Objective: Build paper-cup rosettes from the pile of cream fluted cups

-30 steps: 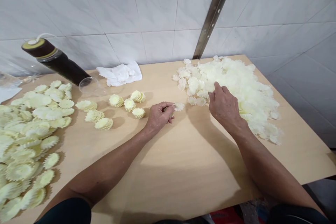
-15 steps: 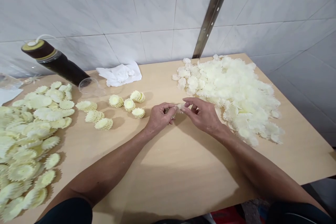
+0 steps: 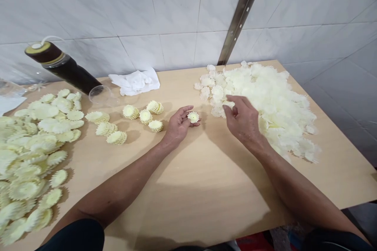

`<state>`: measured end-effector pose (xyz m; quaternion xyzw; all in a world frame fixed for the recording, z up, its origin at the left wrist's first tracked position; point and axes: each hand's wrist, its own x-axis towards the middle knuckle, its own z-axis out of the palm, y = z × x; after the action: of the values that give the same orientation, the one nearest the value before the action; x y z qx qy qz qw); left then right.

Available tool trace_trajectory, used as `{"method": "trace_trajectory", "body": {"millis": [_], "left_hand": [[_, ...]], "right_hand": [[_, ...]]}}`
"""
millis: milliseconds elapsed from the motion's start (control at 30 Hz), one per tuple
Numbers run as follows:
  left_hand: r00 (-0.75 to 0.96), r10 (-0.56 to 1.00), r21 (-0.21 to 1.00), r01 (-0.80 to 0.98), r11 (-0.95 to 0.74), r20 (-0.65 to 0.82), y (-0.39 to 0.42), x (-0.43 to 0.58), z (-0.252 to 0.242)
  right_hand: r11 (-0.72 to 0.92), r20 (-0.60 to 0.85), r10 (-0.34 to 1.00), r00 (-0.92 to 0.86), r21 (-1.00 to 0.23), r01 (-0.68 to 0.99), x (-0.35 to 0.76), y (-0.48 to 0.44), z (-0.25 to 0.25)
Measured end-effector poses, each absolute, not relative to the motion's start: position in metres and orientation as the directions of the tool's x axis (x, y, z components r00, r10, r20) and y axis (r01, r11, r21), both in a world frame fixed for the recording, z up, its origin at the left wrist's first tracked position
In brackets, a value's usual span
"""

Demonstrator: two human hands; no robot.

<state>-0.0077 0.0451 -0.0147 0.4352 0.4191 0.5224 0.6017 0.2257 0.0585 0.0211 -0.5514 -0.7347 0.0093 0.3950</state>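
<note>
In my left hand [image 3: 178, 125] is a small pale-yellow flower-shaped disc [image 3: 193, 117] with a toothed rim and a dark dot at its centre. Thumb and fingers hold it by the edge; whether more discs lie under it I cannot make out. My right hand [image 3: 244, 121] hovers at the left edge of a heap of thin, translucent flower-shaped discs [image 3: 282, 106], thumb and forefinger apart. Short stacks of toothed yellow discs [image 3: 117, 137] stand to the left of my left hand.
A large pile of yellow flower-shaped discs [image 3: 32, 145] covers the left of the wooden table [image 3: 182, 200]. Behind are a dark bottle [image 3: 76, 72], a clear plastic cup [image 3: 100, 95] and crumpled white tissue [image 3: 137, 82]. A metal strip [image 3: 238, 17] leans at the tiled wall.
My hands were together at a small whitish piece; the right has moved away to the right, towards the thin discs. In my left hand the yellow disc's face now shows.
</note>
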Motion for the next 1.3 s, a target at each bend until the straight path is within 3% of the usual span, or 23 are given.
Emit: {"method": "trace_trajectory", "body": {"millis": [167,333,533,767,1067,1300], "left_hand": [[0.108,0.991,0.996,-0.052,-0.075,0.08,0.038,-0.005,-0.018],[0.136,0.984,0.99,0.067,-0.123,0.113,0.031,-0.004,-0.017],[0.103,0.988,0.99,0.061,-0.126,0.119,0.03,-0.003,-0.016],[0.163,0.985,0.998,0.017,-0.064,0.06,0.029,-0.002,-0.012],[0.155,0.988,1.0,-0.016,0.001,0.001,0.031,-0.001,-0.012],[0.133,0.99,0.995,-0.079,0.063,-0.052,0.036,-0.004,-0.007]], "right_hand": [[0.334,0.252,0.942,-0.221,-0.762,0.554,0.192,0.042,0.015],[0.179,0.082,0.976,-0.203,-0.834,0.521,0.183,0.041,0.011],[0.145,0.047,0.981,-0.191,-0.826,0.545,0.187,0.045,0.011],[0.099,0.016,0.98,-0.197,-0.902,0.42,0.189,0.042,0.004],[0.217,0.094,0.962,-0.256,-0.831,0.511,0.188,0.041,0.005],[0.029,-0.017,0.991,-0.131,-0.939,0.343,0.187,0.042,0.0]]}}
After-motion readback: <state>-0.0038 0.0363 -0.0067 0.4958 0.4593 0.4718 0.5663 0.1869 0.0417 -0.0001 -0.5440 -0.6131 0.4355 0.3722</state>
